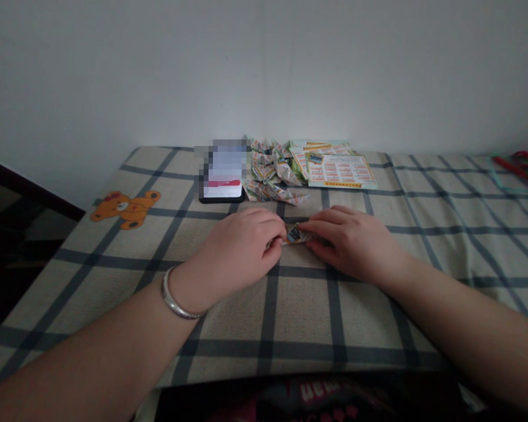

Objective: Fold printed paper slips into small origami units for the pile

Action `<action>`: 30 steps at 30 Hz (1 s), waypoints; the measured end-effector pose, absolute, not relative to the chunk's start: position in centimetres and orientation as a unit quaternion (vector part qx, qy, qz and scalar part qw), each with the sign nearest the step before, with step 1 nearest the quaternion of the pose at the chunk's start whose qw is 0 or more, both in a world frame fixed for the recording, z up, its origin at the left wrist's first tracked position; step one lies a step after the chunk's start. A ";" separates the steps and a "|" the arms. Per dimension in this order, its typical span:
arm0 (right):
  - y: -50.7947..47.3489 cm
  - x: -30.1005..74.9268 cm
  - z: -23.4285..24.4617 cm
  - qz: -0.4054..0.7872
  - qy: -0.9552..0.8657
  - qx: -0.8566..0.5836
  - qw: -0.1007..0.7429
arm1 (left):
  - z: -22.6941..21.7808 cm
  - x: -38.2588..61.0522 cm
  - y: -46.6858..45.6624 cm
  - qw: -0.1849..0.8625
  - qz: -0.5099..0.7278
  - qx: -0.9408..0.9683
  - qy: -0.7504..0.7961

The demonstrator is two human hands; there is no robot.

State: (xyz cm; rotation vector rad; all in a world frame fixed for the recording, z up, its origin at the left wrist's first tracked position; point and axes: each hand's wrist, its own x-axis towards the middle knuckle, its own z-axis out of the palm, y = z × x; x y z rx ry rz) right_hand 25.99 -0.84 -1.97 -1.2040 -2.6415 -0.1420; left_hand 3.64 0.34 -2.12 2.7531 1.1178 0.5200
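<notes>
A small folded piece of printed paper (294, 234) lies low over the checked cloth between my two hands. My left hand (250, 243), with a silver bangle (176, 299) on its wrist, is closed on the paper's left end, fingers curled. The right end is pinched between the thumb and fingers of my right hand (352, 240). Much of the paper is hidden by my fingers, so its full shape cannot be made out. Just beyond my hands sit several folded paper pieces (264, 167) with pointed ends, made of similar printed paper.
Flat printed calendar cards (341, 171) lie in a pile at the back, near the wall. A phone (223, 176) with a lit screen stands left of the folded pieces. An orange bear figure (125, 208) is at the left. Red and green cords (525, 167) lie far right.
</notes>
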 end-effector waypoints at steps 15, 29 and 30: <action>-0.9 25.3 -1.8 -0.018 -0.894 -0.426 0.136 | -2.7 3.9 0.6 0.067 0.209 0.909 0.354; -1.4 24.9 -1.7 0.047 -0.879 -0.438 0.184 | -2.8 4.0 0.6 0.131 0.229 0.889 0.375; -1.4 24.9 -1.6 0.051 -0.878 -0.438 0.188 | -2.7 4.0 0.7 0.131 0.231 0.888 0.375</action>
